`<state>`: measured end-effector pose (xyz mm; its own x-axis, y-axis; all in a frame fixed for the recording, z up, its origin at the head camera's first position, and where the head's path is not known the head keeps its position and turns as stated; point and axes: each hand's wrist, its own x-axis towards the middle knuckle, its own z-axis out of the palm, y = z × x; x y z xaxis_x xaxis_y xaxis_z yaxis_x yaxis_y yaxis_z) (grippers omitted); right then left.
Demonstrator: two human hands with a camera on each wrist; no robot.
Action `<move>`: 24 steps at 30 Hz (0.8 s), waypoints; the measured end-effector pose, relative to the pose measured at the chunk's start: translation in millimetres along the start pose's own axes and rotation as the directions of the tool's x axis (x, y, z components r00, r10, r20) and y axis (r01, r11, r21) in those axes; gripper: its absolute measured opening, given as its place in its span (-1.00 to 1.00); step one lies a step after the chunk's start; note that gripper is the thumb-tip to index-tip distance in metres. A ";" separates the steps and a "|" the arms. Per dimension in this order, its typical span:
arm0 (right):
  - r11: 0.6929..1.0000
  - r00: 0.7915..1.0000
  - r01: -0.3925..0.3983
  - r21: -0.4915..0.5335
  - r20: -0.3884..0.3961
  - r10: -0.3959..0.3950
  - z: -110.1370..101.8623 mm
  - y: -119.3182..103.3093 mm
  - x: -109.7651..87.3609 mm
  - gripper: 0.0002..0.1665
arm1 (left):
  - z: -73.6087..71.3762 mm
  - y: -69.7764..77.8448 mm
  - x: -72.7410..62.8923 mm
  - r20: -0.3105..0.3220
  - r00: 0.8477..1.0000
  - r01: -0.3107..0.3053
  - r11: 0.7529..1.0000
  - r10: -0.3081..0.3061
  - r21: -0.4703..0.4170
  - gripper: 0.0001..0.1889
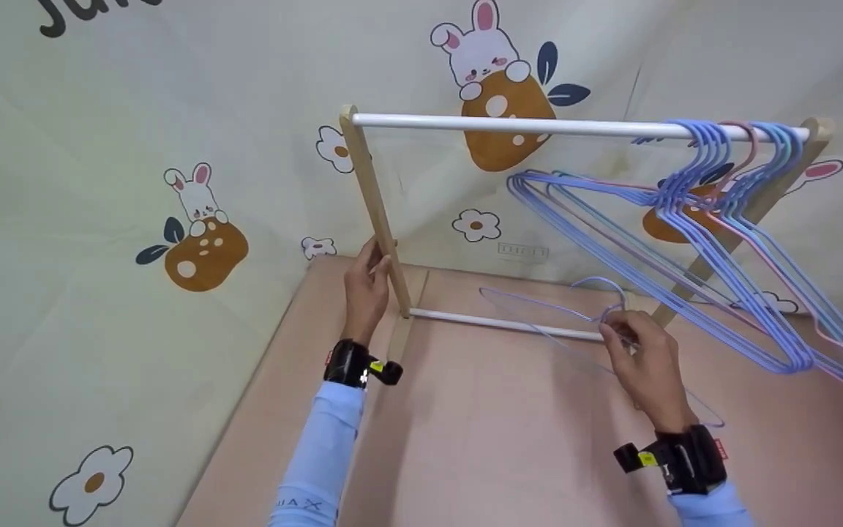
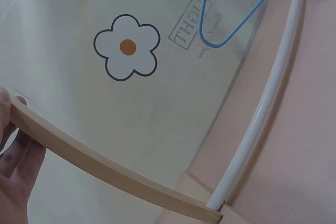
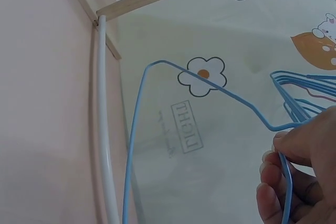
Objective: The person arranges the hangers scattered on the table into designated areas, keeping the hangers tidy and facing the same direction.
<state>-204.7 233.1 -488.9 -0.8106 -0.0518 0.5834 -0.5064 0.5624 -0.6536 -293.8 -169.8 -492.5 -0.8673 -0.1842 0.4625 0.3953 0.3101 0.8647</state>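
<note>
My right hand [image 1: 645, 359] pinches a blue wire hanger [image 3: 163, 62] near the neck, with thumb and fingers around the wire. The hanger's hook [image 1: 597, 279] points up and its body slants across in front of the rack's low bar. On the left, my left hand [image 1: 366, 293] holds the rack's wooden side post [image 1: 370, 190], fingers behind it and thumb at the near side. Several blue hangers [image 1: 604, 260] and a pink hanger [image 1: 780, 268] hang bunched at the right end of the white top rail [image 1: 538, 126].
The rack's lower white bar [image 2: 257, 114] joins the two sides close over the pinkish table [image 1: 495, 439]. A second wooden post [image 1: 765, 201] stands at the right, partly behind the hangers. Behind the rack is a pale backdrop [image 1: 260, 110] printed with rabbits and flowers.
</note>
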 end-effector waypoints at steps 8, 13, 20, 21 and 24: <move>0.999 0.999 0.052 0.003 -0.016 -0.052 -0.1 -5.5 3.1 -0.93 | -0.7 -0.9 -0.8 0.009 1.000 -0.001 1.000 0.001 0.002 -0.53; 1.000 1.000 0.019 -0.022 -0.003 -0.019 -0.6 -11.1 7.0 -0.91 | -0.2 1.7 0.0 0.005 1.000 0.022 1.000 -0.022 -0.010 -0.53; 0.998 1.000 0.025 -0.051 -0.013 -0.026 -4.8 -23.5 14.6 -0.89 | 1.1 2.5 0.8 0.004 1.000 0.025 1.000 -0.025 0.008 -0.53; 0.998 0.999 0.028 -0.052 -0.017 -0.029 -5.8 -25.5 15.9 -0.89 | 1.1 2.5 0.7 0.004 1.000 0.023 1.000 -0.023 0.008 -0.53; 0.998 0.999 0.043 -0.056 -0.032 -0.044 -9.1 -31.2 20.0 -0.90 | 0.5 2.4 0.3 0.006 1.000 0.025 1.000 -0.025 0.008 -0.53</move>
<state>-202.4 222.0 -452.4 -0.7775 -0.0506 0.6268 -0.5234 0.6047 -0.6004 -293.3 -168.7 -490.4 -0.8787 -0.1862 0.4396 0.3711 0.3126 0.8744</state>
